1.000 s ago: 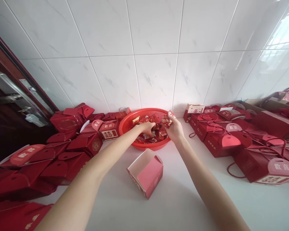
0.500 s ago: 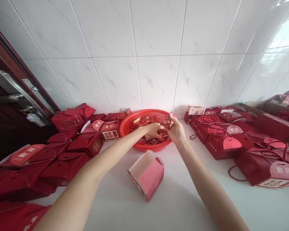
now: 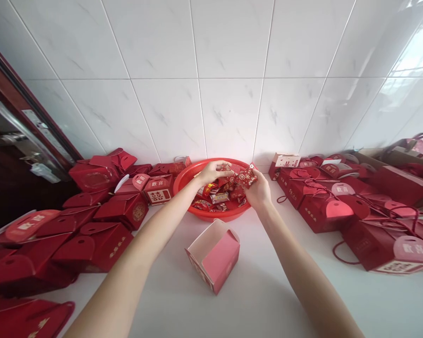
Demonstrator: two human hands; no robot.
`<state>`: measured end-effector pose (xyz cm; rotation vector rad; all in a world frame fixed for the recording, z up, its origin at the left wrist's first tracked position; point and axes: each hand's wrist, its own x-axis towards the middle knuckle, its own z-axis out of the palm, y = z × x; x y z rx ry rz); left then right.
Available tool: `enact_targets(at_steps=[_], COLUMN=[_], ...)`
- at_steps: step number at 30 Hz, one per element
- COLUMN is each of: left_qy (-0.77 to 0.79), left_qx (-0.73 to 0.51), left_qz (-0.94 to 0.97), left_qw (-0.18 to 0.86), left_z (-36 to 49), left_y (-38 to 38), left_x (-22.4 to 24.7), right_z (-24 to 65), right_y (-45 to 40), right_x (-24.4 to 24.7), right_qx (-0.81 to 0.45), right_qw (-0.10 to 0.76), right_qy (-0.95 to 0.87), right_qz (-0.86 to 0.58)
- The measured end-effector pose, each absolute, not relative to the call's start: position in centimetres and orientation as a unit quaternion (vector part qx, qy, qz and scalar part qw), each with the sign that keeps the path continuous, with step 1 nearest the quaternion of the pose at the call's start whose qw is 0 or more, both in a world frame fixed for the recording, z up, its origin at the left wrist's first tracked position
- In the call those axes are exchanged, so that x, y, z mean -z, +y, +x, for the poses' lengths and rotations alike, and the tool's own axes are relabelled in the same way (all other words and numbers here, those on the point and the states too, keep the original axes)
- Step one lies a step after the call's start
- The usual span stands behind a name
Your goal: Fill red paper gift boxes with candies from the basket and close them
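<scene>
My left hand (image 3: 212, 172) is over the left part of a red plastic basket (image 3: 215, 215), its fingers pinched on a red-wrapped candy. In my right hand (image 3: 259, 189), at the basket's right rim, are several red candy packets (image 3: 246, 176) with pale flower patterns. Both hands nearly meet above the basket. Below them lie mixed wrapped candies (image 3: 220, 197), mostly red, some yellow and gold. In front of the basket stands an open red gift box (image 3: 220, 260), its top flaps up; its inside is only partly visible.
Closed red gift boxes (image 3: 91, 244) crowd the left side of the white table (image 3: 254, 300). More red boxes with cord handles (image 3: 324, 206) stand on the right, beside a cardboard carton (image 3: 373, 162). A tiled wall (image 3: 229, 117) rises behind; a dark door (image 3: 7, 178) is at left.
My left hand has risen from among the candies in the basket and now holds a candy beside my right hand. The right hand stays at the rim with its packets.
</scene>
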<state>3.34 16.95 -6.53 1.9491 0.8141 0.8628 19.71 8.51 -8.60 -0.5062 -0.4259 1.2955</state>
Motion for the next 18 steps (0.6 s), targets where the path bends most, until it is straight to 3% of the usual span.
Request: enact_targets(at_steps=[9,18], left_qy=[0.309,0.386], left_qx=[-0.351,-0.263], left_qz=[0.74,0.793], left_qw=[0.484,0.392], left_z=[3.5,3.2], left_y=[15.6,16.3], left_x=[5.5,5.9], right_z=[19.3,19.5], right_y=[8.4,8.7], right_x=[8.9,9.3], right_qx=[-0.569,-0.556], right_qw=[0.749,0.754], right_qy=[-0.228,-0.242], right_qz=[-0.253,-0.252])
